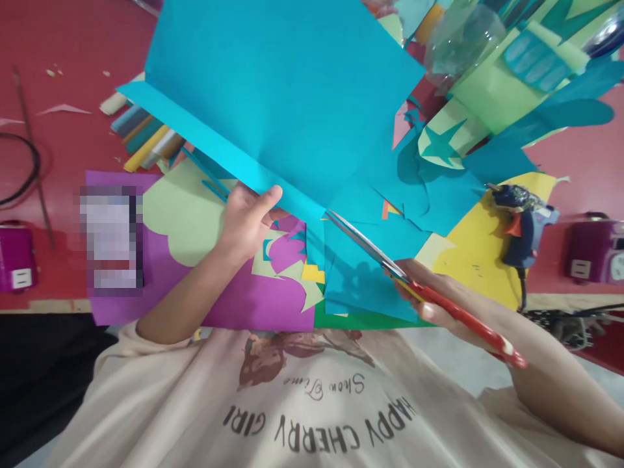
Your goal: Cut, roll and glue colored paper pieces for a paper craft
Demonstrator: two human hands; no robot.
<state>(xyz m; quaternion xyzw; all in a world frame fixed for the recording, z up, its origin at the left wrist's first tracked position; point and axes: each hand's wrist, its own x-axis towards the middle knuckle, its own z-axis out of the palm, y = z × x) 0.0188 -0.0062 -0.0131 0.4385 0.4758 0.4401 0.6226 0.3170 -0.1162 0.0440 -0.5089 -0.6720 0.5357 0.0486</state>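
My left hand [248,218] is closed on the lower edge of a large blue paper sheet [283,97], thumb on top, holding it up over the table. My right hand [439,302] grips red-handled scissors [419,289]. Their metal blades point up and left, and the tips touch the sheet's lower edge near a cut strip. Under the sheet lie purple paper [263,305], pale green cut-outs [185,208] and more blue scraps [365,273].
A blue glue gun [524,221] rests on yellow paper [478,253] at the right. Rolled papers [143,136] lie at the upper left, a clear plastic bottle [461,42] and green-blue cut-outs at the top right. Purple devices [595,250] sit at both sides of the red surface.
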